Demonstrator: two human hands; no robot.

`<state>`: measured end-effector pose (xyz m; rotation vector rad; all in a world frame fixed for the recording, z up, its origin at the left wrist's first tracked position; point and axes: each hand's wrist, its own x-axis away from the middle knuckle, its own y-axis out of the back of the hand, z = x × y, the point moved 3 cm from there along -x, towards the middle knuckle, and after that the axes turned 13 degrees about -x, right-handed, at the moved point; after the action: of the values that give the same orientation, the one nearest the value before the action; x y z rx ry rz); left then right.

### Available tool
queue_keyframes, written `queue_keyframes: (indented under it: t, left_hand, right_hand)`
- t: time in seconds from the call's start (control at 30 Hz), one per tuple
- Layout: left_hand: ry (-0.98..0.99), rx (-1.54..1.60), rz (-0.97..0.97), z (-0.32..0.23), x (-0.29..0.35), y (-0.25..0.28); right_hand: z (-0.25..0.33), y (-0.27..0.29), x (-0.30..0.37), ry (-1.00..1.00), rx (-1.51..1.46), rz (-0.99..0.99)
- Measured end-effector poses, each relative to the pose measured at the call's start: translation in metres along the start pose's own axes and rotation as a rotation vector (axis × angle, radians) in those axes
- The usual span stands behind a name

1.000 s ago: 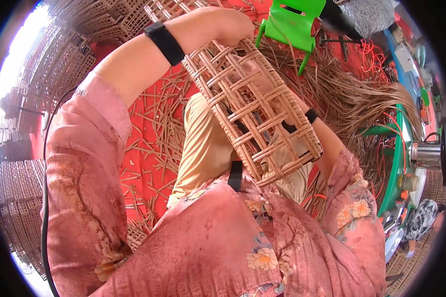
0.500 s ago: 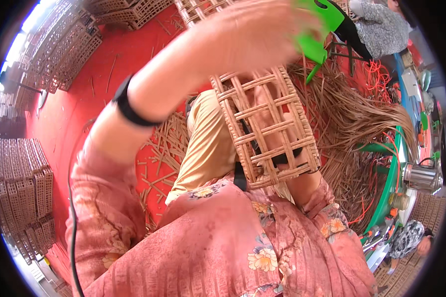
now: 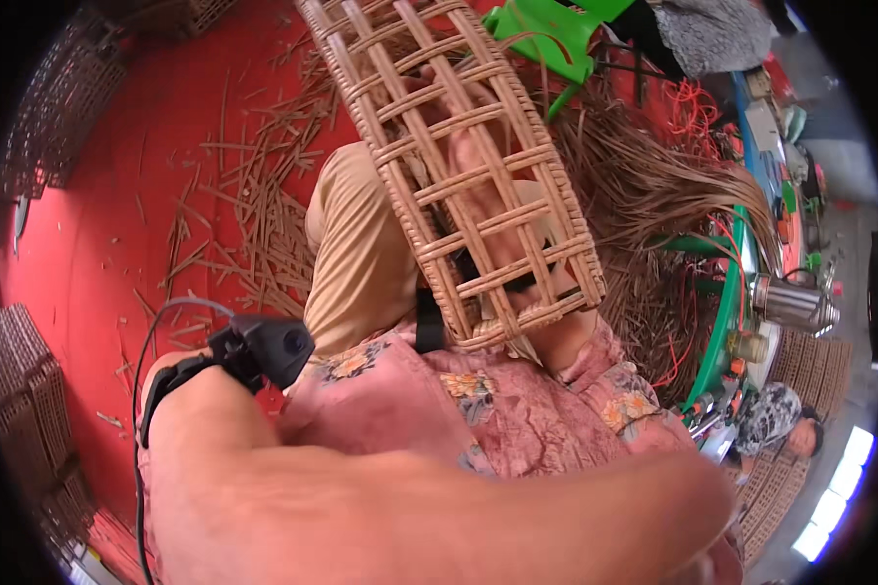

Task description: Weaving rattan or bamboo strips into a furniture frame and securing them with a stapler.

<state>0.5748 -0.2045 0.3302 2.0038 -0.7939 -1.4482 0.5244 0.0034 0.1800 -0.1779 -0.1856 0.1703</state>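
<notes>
A long woven basket-like lattice (image 3: pixel 478 180) of brown rattan-like strips stands tilted above my lap, its near end close to my belly. Through its openings my right hand (image 3: pixel 468 146) shows behind the weave, holding the piece up; the lattice hides much of its fingers. My left arm, with a black strap and small camera at the wrist, bends across the lower part of the picture. My left hand (image 3: pixel 595 507) is large and smeared by motion in front of my floral pink shirt, so its fingers cannot be made out. A thin strip (image 3: pixel 546 39) curls off the lattice's far right side.
Cut strip pieces (image 3: pixel 263 219) litter the red floor (image 3: pixel 98 253). A bundle of long brown strips (image 3: pixel 663 185) lies at the right, beside a green chair (image 3: pixel 556 44) and a green-edged table (image 3: pixel 717 341) with a metal canister (image 3: pixel 795 304). Stacked woven panels (image 3: pixel 24 380) stand left.
My left arm has swung from the far side, across the lattice, down to the near edge. More of the lattice now shows, and it sits further left in view. My right hand stays behind it.
</notes>
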Motion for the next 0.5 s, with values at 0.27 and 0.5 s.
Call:
queue_keyframes:
  t: [0.27, 0.5]
  left_hand:
    - [-0.001, -0.010, -0.046, -0.004, -0.001, 0.011]
    - [0.731, -0.023, -0.688, 0.062, 0.058, 0.041]
  right_hand:
    - [0.013, -0.005, 0.009, -0.006, 0.004, -0.044]
    - [0.007, -0.015, -0.014, -0.042, -0.155, 0.034]
